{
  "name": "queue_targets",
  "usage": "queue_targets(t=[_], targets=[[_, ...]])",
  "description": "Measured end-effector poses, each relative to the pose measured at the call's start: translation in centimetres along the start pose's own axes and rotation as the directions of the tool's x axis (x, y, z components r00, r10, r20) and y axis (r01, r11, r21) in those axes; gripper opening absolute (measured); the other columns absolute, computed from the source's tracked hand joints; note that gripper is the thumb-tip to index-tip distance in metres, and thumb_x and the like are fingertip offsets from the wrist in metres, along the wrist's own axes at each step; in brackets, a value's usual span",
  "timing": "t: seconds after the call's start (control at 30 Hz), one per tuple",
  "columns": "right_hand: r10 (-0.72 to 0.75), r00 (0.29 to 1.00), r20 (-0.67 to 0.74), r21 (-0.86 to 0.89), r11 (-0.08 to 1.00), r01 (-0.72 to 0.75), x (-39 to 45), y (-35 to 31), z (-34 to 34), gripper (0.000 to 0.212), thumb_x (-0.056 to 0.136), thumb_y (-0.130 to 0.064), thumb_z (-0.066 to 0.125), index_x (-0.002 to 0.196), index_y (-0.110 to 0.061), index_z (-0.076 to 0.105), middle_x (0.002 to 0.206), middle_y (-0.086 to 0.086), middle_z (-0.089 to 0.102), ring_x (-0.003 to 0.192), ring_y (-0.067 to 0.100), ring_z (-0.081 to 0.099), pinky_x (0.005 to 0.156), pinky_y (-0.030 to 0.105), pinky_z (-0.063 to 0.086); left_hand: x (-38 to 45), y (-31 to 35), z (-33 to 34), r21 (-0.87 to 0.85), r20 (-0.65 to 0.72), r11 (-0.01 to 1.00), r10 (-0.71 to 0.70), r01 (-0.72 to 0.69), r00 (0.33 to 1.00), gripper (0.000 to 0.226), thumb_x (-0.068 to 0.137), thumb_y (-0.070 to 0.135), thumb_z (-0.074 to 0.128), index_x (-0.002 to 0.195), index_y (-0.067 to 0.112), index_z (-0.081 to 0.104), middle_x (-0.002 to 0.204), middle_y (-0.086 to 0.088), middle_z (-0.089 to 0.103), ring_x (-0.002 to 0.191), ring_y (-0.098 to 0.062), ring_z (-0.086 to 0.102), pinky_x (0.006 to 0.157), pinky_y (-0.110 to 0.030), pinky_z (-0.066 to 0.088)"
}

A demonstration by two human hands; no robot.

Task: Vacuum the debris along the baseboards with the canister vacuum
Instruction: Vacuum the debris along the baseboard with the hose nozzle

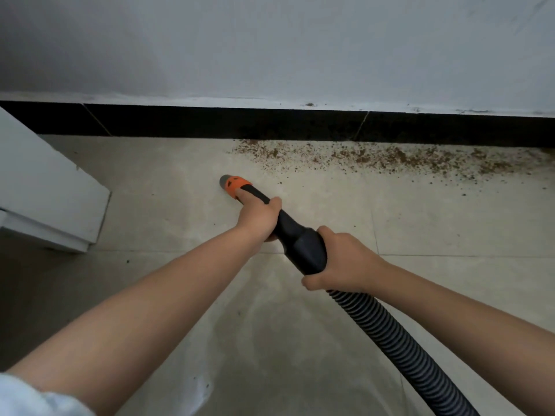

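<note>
With both hands, left (259, 216) and right (345, 259), gripped around the nozzle (237, 187), it should be swept rightward, kept low, through the debris (375, 159) beside the baseboard (210, 121).

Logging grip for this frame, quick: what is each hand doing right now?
Left hand: grips the vacuum nozzle, index finger extended along it.
Right hand: grips the black hose cuff.

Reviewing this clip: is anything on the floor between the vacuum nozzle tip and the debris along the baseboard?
Nothing visible is. The nozzle, held by the left hand and right hand, points at bare floor tile. The debris lies to its right along the black baseboard, with only open tile between.
</note>
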State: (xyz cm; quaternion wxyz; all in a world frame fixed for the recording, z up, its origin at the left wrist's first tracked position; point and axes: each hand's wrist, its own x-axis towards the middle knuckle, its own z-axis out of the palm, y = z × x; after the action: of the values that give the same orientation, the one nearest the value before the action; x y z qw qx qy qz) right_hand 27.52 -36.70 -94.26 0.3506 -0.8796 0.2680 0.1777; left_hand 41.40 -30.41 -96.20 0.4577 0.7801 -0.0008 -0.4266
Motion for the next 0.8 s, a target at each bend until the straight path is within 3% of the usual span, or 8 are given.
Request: queue_targets(t=[0.17,0.27,0.37,0.5,0.6,0.7,0.8], targets=[[-0.012,0.997,0.070,0.005,1.000,0.011,-0.4,1.2,-0.5,0.049,0.066,-0.029,0.078,0.099,-0.016,0.044,0.086,-0.004,0.055,0.074,0.013,0.056,0.058,0.024,0.045,-0.5,-1.1,0.9,-0.035,-0.076,0.998,-0.059,0.056,0.995,0.085,0.096,0.024,0.045,0.146,0.019,-0.023,0.131,-0.016,0.046,0.102,-0.033,0.057,0.088,-0.044,0.053],[-0.048,0.989,0.141,0.014,0.999,0.047,0.0,1.1,-0.1,0.049,0.066,-0.027,0.079,0.099,-0.018,0.044,0.082,-0.008,0.052,0.070,0.007,0.053,0.053,0.018,0.041,-0.8,-2.4,0.5,-0.096,-0.167,0.992,-0.096,0.081,0.981,0.086,0.094,0.025,0.047,0.146,0.020,-0.022,0.137,-0.018,0.041,0.111,-0.036,0.054,0.092,-0.046,0.051],[-0.097,0.975,0.201,0.013,0.995,0.096,0.4,0.5,0.7,0.046,0.068,-0.025,0.078,0.097,-0.019,0.043,0.079,-0.011,0.050,0.067,0.002,0.050,0.052,0.015,0.038,-1.5,-3.9,-0.4,-0.158,-0.258,0.983,-0.132,0.093,0.957,0.086,0.094,0.024,0.048,0.147,0.020,-0.019,0.139,-0.020,0.040,0.112,-0.036,0.054,0.095,-0.046,0.049],[-0.169,0.946,0.276,-0.028,0.983,0.184,0.9,-0.7,2.3,0.047,0.069,-0.025,0.078,0.097,-0.021,0.041,0.081,-0.011,0.049,0.073,0.010,0.051,0.056,0.016,0.040,-3.0,-6.1,-2.2,-0.193,-0.366,0.975,-0.178,0.112,0.914,0.086,0.094,0.026,0.049,0.147,0.020,-0.019,0.141,-0.021,0.037,0.115,-0.037,0.053,0.100,-0.043,0.045],[-0.215,0.923,0.319,-0.039,0.970,0.240,1.2,-1.8,3.4,0.048,0.068,-0.026,0.079,0.097,-0.022,0.041,0.082,-0.011,0.048,0.072,0.006,0.049,0.056,0.015,0.039,-3.8,-7.5,-3.7,-0.190,-0.412,0.973,-0.198,0.128,0.889,0.084,0.095,0.027,0.047,0.148,0.017,-0.017,0.143,-0.021,0.035,0.120,-0.037,0.048,0.102,-0.037,0.041],[-0.251,0.909,0.332,-0.048,0.958,0.282,1.5,-3.3,4.1,0.047,0.068,-0.027,0.078,0.097,-0.021,0.041,0.085,-0.007,0.050,0.077,0.012,0.052,0.056,0.015,0.040,-4.0,-8.1,-5.2,-0.228,-0.444,0.967,-0.207,0.113,0.872,0.083,0.095,0.026,0.047,0.148,0.016,-0.016,0.143,-0.022,0.035,0.121,-0.038,0.047,0.104,-0.042,0.040],[-0.265,0.906,0.330,-0.051,0.953,0.298,1.8,-4.6,4.8,0.048,0.069,-0.028,0.078,0.098,-0.020,0.041,0.088,-0.004,0.052,0.078,0.015,0.054,0.057,0.018,0.042,-4.3,-8.0,-6.5,-0.223,-0.463,0.970,-0.192,0.096,0.865,0.080,0.096,0.023,0.046,0.149,0.014,-0.013,0.142,-0.019,0.038,0.122,-0.035,0.047,0.103,-0.036,0.038]])
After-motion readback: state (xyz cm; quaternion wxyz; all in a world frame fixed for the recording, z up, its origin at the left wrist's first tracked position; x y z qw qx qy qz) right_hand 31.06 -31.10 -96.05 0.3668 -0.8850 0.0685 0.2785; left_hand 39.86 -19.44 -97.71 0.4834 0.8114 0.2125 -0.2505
